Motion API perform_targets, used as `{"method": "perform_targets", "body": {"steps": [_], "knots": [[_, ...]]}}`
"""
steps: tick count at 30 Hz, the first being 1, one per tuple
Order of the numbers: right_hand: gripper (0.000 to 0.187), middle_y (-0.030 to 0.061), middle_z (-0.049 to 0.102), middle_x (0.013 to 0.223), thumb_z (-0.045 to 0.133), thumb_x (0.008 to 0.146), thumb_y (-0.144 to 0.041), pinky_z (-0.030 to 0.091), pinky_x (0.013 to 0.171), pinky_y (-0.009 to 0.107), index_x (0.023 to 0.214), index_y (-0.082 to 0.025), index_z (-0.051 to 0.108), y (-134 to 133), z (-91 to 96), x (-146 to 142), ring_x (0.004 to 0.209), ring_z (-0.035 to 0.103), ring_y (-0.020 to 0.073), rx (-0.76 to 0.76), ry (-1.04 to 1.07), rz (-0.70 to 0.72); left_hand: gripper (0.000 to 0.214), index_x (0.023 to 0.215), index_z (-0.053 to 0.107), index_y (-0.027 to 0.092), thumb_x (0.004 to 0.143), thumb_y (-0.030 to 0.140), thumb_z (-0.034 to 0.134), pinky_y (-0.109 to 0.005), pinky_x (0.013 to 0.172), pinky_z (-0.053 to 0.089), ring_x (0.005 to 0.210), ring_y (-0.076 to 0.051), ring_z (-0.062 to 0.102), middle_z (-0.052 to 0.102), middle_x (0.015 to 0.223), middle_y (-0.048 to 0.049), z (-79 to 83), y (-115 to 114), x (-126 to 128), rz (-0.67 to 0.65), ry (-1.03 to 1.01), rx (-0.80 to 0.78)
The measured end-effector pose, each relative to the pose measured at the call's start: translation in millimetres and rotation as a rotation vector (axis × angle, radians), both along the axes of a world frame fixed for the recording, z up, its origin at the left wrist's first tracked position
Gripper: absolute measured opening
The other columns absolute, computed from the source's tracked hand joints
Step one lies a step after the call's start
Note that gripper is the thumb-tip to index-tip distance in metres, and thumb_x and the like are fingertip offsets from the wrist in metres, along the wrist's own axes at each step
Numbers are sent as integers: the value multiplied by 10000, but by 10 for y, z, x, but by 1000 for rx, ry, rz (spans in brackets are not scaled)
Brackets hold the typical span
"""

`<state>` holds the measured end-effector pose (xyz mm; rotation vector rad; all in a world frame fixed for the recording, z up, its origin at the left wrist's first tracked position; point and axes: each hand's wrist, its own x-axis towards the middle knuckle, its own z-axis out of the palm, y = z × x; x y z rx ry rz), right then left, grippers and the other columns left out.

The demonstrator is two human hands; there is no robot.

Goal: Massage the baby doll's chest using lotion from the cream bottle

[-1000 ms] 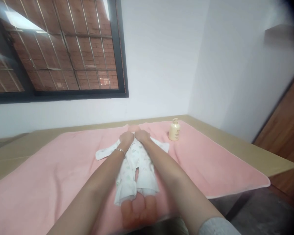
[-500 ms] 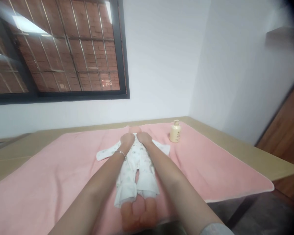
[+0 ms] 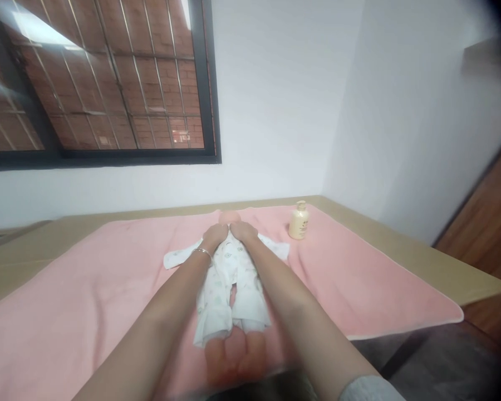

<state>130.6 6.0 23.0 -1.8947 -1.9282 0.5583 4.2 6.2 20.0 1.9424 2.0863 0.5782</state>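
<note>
A baby doll (image 3: 235,356) lies on its back, head at the far end and bare feet toward me. It wears a white patterned baby romper (image 3: 217,303) with its sleeves spread to both sides. My left hand (image 3: 216,236), with a bracelet at the wrist, is closed on the romper near the neck. Close beside it, my right hand (image 3: 242,230) is closed on the other side of the same neckline. The fingertips are hidden, and the hands cover part of the doll's chest and chin.
Beneath the doll a pink blanket (image 3: 121,289) covers most of the tan table (image 3: 434,256). A cream pump bottle (image 3: 299,221) stands right of the doll's head. Behind the table are a white wall (image 3: 275,111) and a barred window (image 3: 121,83).
My hands have drawn slightly closer together at the romper's neckline. The camera view has shifted a little; the doll and bottle stay in place.
</note>
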Motion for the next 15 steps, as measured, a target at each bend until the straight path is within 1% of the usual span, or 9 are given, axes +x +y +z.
{"method": "perform_targets", "body": {"steps": [5, 12, 15], "knots": [[508, 120, 568, 1235, 285, 886, -477, 381, 912, 462, 1183, -197, 587, 128, -53, 50, 1143, 504, 310, -33, 25, 9, 412, 986, 633, 154, 849, 463, 397, -308, 860, 408, 1064, -266, 577, 647, 1097, -161, -94, 78, -44, -17, -12, -33], [556, 118, 532, 1281, 286, 873, -534, 363, 935, 477, 1229, -203, 555, 162, -91, 70, 1171, 480, 320, -37, 43, -1, 525, 1052, 615, 155, 883, 500, 257, -363, 839, 413, 1070, -303, 569, 613, 1152, -181, -198, 179, -65, 31, -43, -17], [557, 131, 533, 1275, 281, 881, -529, 360, 936, 484, 1245, -196, 540, 164, -98, 69, 1173, 479, 318, -37, 29, 0, 544, 1049, 616, 170, 880, 521, 237, -369, 827, 416, 1052, -304, 575, 620, 1143, -167, -235, 198, -77, 42, -63, -11]]}}
